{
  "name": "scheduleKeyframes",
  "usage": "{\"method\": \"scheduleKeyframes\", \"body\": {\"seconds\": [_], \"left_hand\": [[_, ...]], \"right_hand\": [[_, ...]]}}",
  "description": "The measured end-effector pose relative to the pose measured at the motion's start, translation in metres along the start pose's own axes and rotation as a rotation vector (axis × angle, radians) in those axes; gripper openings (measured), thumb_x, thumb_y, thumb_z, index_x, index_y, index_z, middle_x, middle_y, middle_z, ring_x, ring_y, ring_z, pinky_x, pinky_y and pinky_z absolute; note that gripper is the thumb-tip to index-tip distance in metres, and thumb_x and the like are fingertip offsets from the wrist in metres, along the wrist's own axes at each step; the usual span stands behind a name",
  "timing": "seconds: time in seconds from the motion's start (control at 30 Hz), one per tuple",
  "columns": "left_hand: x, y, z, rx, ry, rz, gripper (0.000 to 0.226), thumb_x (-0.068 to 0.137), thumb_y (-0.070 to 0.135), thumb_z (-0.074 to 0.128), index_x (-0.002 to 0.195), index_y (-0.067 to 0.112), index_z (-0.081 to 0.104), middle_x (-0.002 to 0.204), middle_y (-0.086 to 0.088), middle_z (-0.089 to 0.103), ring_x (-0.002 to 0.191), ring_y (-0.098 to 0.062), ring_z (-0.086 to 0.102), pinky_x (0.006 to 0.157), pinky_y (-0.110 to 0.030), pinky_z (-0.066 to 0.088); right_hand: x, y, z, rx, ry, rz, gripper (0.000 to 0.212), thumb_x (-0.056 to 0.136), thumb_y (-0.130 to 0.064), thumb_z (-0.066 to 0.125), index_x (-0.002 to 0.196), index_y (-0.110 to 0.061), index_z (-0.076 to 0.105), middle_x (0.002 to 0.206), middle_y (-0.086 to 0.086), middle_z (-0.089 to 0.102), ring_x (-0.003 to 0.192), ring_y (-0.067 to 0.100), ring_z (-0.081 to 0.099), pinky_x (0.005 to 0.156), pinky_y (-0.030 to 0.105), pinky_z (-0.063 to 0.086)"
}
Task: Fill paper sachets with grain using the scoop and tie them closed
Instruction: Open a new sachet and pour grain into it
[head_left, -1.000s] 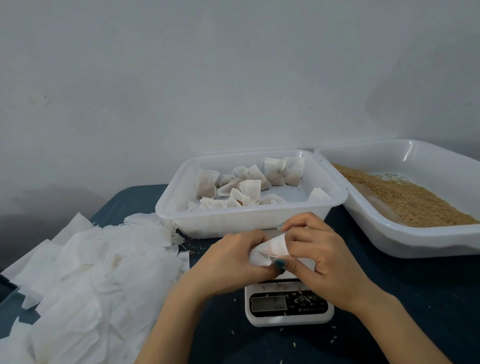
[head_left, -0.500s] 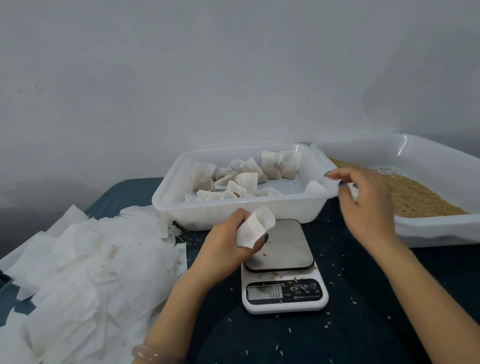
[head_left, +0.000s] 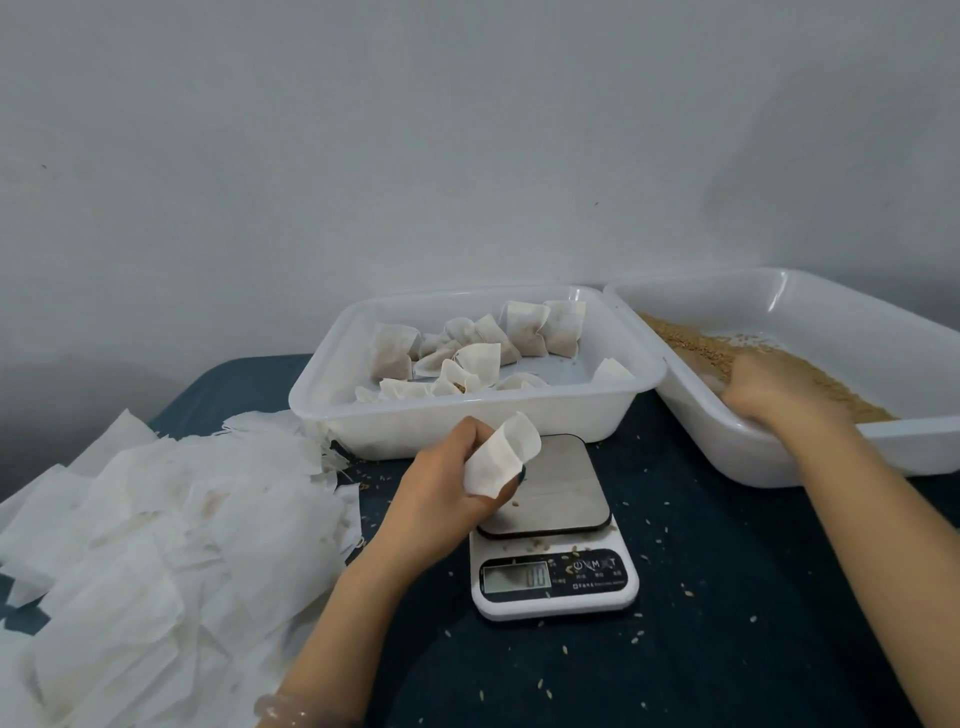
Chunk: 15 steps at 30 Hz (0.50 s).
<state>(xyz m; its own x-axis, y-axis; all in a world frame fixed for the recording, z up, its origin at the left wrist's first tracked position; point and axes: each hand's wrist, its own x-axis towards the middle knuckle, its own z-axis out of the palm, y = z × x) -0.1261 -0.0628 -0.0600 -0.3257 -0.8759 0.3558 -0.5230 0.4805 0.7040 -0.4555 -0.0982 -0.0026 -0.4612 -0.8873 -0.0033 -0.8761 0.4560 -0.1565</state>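
Observation:
My left hand (head_left: 447, 483) grips an empty white paper sachet (head_left: 498, 457), its mouth held open, just above the platform of the kitchen scale (head_left: 550, 577). My right hand (head_left: 774, 395) is down in the white grain tray (head_left: 727, 441), fingers curled on a pale translucent scoop (head_left: 710, 381) that is mostly hidden under the hand. Brown grain (head_left: 691, 343) slopes along that tray's bottom. Several filled, tied sachets (head_left: 524, 332) lie in the middle white tray (head_left: 467, 415).
A big loose pile of empty paper sachets (head_left: 156, 519) covers the left of the dark blue table. Spilled grains are scattered around the scale, whose display reads 0.0. A grey wall stands close behind the trays.
My right hand let go of the sachet and moved right, over the rim and down into the grain tray. My left hand kept the sachet above the scale.

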Motion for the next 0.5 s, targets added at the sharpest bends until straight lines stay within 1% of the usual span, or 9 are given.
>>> {"method": "scheduleKeyframes", "body": {"seconds": [0.1,0.17,0.2,0.23,0.3,0.37,0.4,0.47,0.5], "left_hand": [[-0.0012,-0.0004,-0.0004,-0.017,-0.006,-0.001,0.025,0.085,0.038,0.071,0.088,0.043,0.047,0.083,0.028,0.063,0.074,0.004,0.058,0.058,-0.010,0.040],[-0.0018,-0.0004,-0.0006,-0.022,-0.010,0.000,0.025,0.085,0.037,0.071,0.088,0.043,0.046,0.082,0.028,0.063,0.074,0.004,0.058,0.058,-0.009,0.040],[-0.0019,-0.0003,-0.0005,-0.025,-0.011,0.001,0.026,0.085,0.037,0.071,0.088,0.043,0.047,0.082,0.028,0.063,0.074,0.004,0.058,0.058,-0.009,0.040],[-0.0020,-0.0002,-0.0005,-0.027,-0.012,0.000,0.026,0.084,0.036,0.071,0.088,0.044,0.047,0.082,0.028,0.063,0.074,0.004,0.058,0.058,-0.010,0.041],[-0.0021,-0.0004,-0.0005,-0.034,-0.015,-0.004,0.025,0.084,0.037,0.071,0.089,0.044,0.047,0.083,0.028,0.064,0.076,0.004,0.059,0.060,-0.010,0.041],[-0.0023,-0.0007,-0.0006,-0.036,-0.017,-0.002,0.023,0.083,0.040,0.070,0.089,0.044,0.047,0.083,0.029,0.063,0.076,0.005,0.059,0.059,-0.009,0.040],[-0.0023,-0.0008,-0.0007,-0.035,-0.018,-0.001,0.023,0.082,0.042,0.069,0.089,0.044,0.047,0.084,0.029,0.063,0.077,0.005,0.058,0.059,-0.009,0.040],[-0.0025,-0.0007,-0.0011,-0.033,-0.019,0.001,0.021,0.080,0.047,0.066,0.089,0.045,0.047,0.084,0.029,0.063,0.077,0.004,0.058,0.060,-0.009,0.040],[-0.0024,-0.0008,-0.0011,-0.033,-0.019,0.001,0.021,0.079,0.048,0.065,0.089,0.045,0.047,0.084,0.028,0.063,0.077,0.004,0.058,0.060,-0.010,0.040]], "right_hand": [[0.0005,0.0025,-0.0009,-0.065,-0.021,0.018,0.030,0.097,-0.021,0.045,0.071,-0.009,0.053,0.074,0.007,0.055,0.067,0.023,0.052,0.062,0.031,0.040],[0.0014,0.0018,-0.0007,-0.094,-0.018,0.022,0.042,0.101,-0.039,0.040,0.074,-0.011,0.055,0.077,0.007,0.055,0.071,0.023,0.049,0.069,0.035,0.041],[0.0006,0.0011,-0.0010,-0.114,0.016,0.033,0.046,0.101,-0.047,0.038,0.076,-0.012,0.056,0.078,0.006,0.053,0.072,0.023,0.046,0.067,0.034,0.039],[-0.0006,0.0010,-0.0013,-0.131,0.063,0.040,0.046,0.101,-0.050,0.038,0.079,-0.013,0.057,0.077,0.005,0.051,0.071,0.022,0.044,0.063,0.033,0.036],[-0.0006,0.0025,-0.0012,-0.100,0.116,0.038,0.040,0.102,-0.043,0.043,0.091,-0.009,0.061,0.080,0.005,0.052,0.070,0.022,0.046,0.059,0.031,0.035],[-0.0005,0.0049,-0.0016,-0.027,0.108,0.073,0.030,0.100,-0.030,0.049,0.107,-0.003,0.060,0.090,0.008,0.051,0.079,0.027,0.049,0.068,0.032,0.040],[-0.0012,0.0050,-0.0026,-0.029,0.098,0.097,0.025,0.099,-0.023,0.051,0.112,-0.003,0.058,0.092,0.010,0.050,0.082,0.028,0.048,0.071,0.033,0.041],[-0.0016,0.0042,-0.0041,-0.101,0.083,0.128,0.019,0.096,-0.013,0.052,0.112,-0.005,0.060,0.091,0.009,0.049,0.083,0.028,0.048,0.073,0.033,0.041],[-0.0015,0.0032,-0.0042,-0.145,0.088,0.130,0.018,0.096,-0.012,0.051,0.109,-0.007,0.062,0.088,0.007,0.050,0.082,0.026,0.048,0.072,0.033,0.041]]}}
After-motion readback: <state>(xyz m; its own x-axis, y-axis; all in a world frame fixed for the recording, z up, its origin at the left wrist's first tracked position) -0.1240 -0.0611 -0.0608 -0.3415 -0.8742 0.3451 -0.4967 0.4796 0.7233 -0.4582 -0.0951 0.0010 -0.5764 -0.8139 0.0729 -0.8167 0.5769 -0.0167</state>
